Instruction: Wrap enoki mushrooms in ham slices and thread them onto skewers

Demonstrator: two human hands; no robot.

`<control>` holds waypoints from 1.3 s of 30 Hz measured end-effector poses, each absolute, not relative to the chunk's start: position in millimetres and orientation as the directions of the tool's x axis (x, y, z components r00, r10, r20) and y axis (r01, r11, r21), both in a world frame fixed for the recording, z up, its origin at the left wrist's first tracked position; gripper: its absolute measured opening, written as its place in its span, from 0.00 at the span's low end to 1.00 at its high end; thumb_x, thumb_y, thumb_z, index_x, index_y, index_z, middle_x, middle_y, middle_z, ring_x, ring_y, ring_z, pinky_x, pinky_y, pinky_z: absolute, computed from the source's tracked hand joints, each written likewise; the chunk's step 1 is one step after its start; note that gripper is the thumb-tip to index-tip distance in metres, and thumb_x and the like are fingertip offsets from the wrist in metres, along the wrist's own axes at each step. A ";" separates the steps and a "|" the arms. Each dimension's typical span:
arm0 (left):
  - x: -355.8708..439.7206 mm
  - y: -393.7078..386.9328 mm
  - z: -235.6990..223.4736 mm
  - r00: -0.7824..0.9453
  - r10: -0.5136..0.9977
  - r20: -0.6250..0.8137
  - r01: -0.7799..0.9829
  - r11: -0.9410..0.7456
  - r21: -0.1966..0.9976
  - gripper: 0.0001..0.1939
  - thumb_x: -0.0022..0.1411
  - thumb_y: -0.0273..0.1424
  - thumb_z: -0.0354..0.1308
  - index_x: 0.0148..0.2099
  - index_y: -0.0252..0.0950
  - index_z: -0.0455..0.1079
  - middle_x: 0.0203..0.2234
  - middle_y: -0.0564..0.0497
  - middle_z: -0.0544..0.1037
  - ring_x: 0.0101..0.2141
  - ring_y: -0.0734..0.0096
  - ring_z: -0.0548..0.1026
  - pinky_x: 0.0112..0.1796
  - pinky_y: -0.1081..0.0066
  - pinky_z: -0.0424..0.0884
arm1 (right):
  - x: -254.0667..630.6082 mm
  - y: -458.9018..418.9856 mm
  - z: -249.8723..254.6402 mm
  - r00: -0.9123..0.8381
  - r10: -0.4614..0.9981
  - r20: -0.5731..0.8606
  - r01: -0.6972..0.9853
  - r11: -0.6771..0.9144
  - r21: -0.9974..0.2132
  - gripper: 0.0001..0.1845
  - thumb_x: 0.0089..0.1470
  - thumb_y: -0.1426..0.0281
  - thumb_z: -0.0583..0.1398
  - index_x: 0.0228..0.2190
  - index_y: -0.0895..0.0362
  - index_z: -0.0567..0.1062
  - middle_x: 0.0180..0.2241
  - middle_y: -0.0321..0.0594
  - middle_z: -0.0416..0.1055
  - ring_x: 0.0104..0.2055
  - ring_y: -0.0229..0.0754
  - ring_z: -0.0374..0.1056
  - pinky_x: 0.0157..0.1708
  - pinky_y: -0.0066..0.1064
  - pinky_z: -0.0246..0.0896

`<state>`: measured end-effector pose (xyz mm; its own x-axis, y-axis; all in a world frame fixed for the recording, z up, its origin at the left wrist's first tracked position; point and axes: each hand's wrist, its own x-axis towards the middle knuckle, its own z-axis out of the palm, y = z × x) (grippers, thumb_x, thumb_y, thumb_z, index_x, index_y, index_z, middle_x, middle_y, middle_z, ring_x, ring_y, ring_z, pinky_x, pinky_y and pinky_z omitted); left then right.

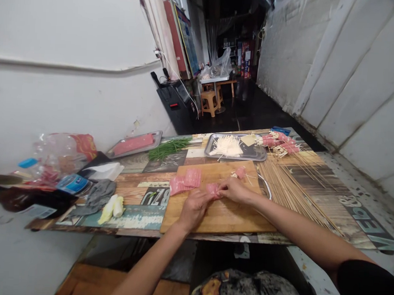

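My left hand [193, 208] and my right hand [234, 190] meet over the middle of a wooden cutting board [177, 216]. Between their fingertips is a thin pink slice of meat [212, 189], pinched from both sides; whether something lies inside it is hidden. Left of it on the board lies a pile of pink meat slices [186, 180]. Beyond my right hand, near the board's far right corner, sits a small meat roll [240, 171] with pale enoki strands beside it.
Behind the board stands a metal tray [255, 156] with enoki mushrooms [228, 146]. Bamboo skewers [292, 199] and skewered meat rolls [283, 144] lie right. Leftward are green chives [169, 148], a meat tray [157, 141], cabbage leaves [113, 208], a grey cloth [98, 195] and bottles [74, 184].
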<state>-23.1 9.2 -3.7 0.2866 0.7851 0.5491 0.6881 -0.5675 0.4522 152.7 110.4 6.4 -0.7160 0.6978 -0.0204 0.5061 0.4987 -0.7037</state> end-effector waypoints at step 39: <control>-28.6 15.1 0.0 0.298 0.826 0.478 0.878 -0.434 0.203 0.08 0.64 0.31 0.55 0.38 0.35 0.76 0.32 0.46 0.79 0.33 0.65 0.73 0.38 0.65 0.63 | 137.1 106.6 12.2 -0.920 0.297 0.254 0.215 0.927 -0.307 0.15 0.59 0.76 0.53 0.25 0.62 0.76 0.29 0.43 0.73 0.30 0.39 0.59 0.33 0.30 0.51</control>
